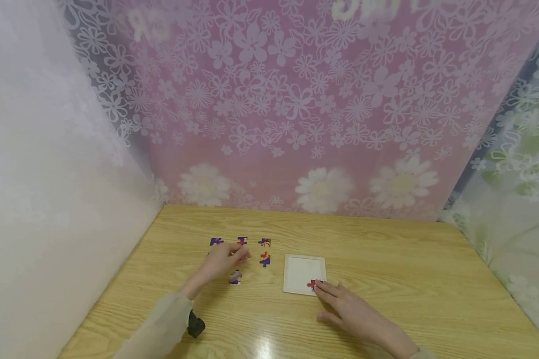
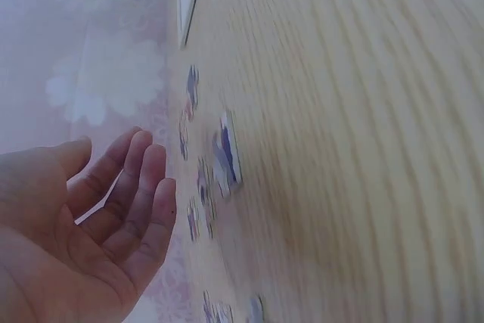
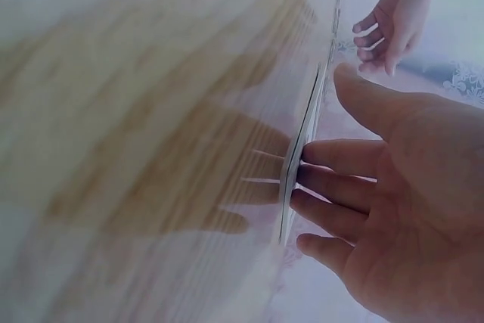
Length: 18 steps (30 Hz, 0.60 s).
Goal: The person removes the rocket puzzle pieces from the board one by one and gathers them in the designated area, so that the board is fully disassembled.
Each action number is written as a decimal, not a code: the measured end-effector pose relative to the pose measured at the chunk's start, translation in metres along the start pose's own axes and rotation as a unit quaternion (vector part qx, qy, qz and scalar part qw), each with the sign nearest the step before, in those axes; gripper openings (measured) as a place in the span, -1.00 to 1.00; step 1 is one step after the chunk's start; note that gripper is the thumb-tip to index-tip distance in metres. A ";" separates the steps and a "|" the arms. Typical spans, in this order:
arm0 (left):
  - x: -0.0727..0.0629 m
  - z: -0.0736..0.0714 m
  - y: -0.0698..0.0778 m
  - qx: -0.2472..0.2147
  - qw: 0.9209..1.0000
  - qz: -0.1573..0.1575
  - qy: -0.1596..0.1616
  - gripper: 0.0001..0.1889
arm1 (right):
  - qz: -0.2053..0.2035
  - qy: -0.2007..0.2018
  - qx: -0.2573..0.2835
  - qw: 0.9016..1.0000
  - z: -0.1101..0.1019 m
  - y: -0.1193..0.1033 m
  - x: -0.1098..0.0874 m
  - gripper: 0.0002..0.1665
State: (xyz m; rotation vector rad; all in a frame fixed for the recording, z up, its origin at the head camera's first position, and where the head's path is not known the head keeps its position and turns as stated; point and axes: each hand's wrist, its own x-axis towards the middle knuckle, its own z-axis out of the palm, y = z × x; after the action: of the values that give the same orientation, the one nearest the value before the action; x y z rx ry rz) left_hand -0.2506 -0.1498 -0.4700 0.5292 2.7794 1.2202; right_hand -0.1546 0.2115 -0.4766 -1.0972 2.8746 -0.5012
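Note:
My left hand [image 1: 224, 260] hovers above the loose jigsaw pieces, fingers slightly bent with nothing between them. Near it lie a purple piece [image 1: 216, 241], a piece with red in it [image 1: 242, 240], a purple and yellow piece [image 1: 264, 243], an orange and purple piece [image 1: 265, 260] and a greyish piece [image 1: 235, 277]. In the left wrist view, one piece [image 2: 227, 153] lies beyond the fingertips. My right hand [image 1: 355, 311] rests its straight fingers on a red and blue piece [image 1: 312, 284] in the lower right corner of a white square puzzle tray [image 1: 286, 274]; fingers partly cover that piece.
The wooden table [image 1: 386, 259] meets a pink flowered backdrop [image 1: 269, 124] at the back. A pale wall [image 1: 63, 174] stands on the left and a flowered panel [image 1: 521, 199] on the right. A black device [image 1: 196, 324] sits at the left wrist.

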 end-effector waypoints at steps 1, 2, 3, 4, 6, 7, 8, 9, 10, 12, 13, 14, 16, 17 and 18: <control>0.001 0.002 0.003 -0.006 1.000 0.003 -0.003 -0.67 | 0.004 -0.004 0.003 1.000 -0.001 0.000 0.000 -0.22; 0.003 0.004 0.006 -0.009 1.000 0.007 -0.005 -0.67 | 0.007 -0.008 0.006 1.000 -0.001 0.000 0.000 -0.22; 0.004 0.007 0.009 -0.014 1.000 0.010 -0.009 -0.66 | 0.008 -0.010 0.010 1.000 -0.002 0.000 0.000 -0.22; 0.006 0.009 0.012 -0.017 1.000 0.013 -0.013 -0.66 | 0.010 -0.013 0.012 1.000 -0.002 0.000 0.000 -0.22; 0.009 0.015 0.018 -0.020 0.999 0.020 -0.022 -0.64 | 0.012 -0.016 0.014 1.000 -0.002 0.000 0.000 -0.22; 0.012 0.018 0.021 -0.021 0.999 0.024 -0.026 -0.64 | 0.012 -0.016 0.013 1.000 -0.001 0.001 0.000 -0.22; 0.014 0.022 0.024 -0.024 0.999 0.027 -0.033 -0.63 | 0.010 -0.015 0.012 1.000 -0.001 0.001 0.000 -0.22; 0.016 0.026 0.027 -0.028 0.998 0.032 -0.040 -0.62 | 0.008 -0.014 0.011 1.000 -0.001 0.001 0.000 -0.22; 0.019 0.030 0.030 -0.031 0.998 0.038 -0.046 -0.62 | 0.009 -0.014 0.009 1.000 0.000 0.002 0.000 -0.21; 0.024 0.039 0.037 -0.044 0.996 0.049 -0.058 -0.62 | 0.008 -0.012 0.010 1.000 0.000 0.002 -0.001 -0.21; 0.026 0.043 0.040 -0.053 0.995 0.053 -0.066 -0.62 | 0.009 -0.012 0.012 1.000 0.001 0.002 -0.001 -0.20; 0.028 0.047 0.043 -0.060 0.994 0.054 -0.073 -0.63 | 0.011 -0.013 0.015 1.000 0.001 0.002 0.000 -0.20; 0.032 0.055 0.050 -0.067 0.993 0.055 -0.083 -0.63 | 0.015 -0.014 0.021 1.000 0.001 0.002 0.000 -0.19; 0.033 0.059 0.054 -0.070 0.992 0.054 -0.089 -0.64 | 0.016 -0.015 0.025 0.999 0.001 0.002 0.001 -0.19; 0.035 0.063 0.057 -0.071 0.991 0.056 -0.094 -0.64 | 0.018 -0.015 0.028 0.999 0.000 0.003 0.001 -0.20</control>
State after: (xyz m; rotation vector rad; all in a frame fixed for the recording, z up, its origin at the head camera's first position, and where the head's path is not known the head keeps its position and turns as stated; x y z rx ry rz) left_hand -0.2550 -0.0579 -0.4686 0.7541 2.5147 1.3031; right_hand -0.1572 0.2124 -0.4778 -1.0348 2.8304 -0.5542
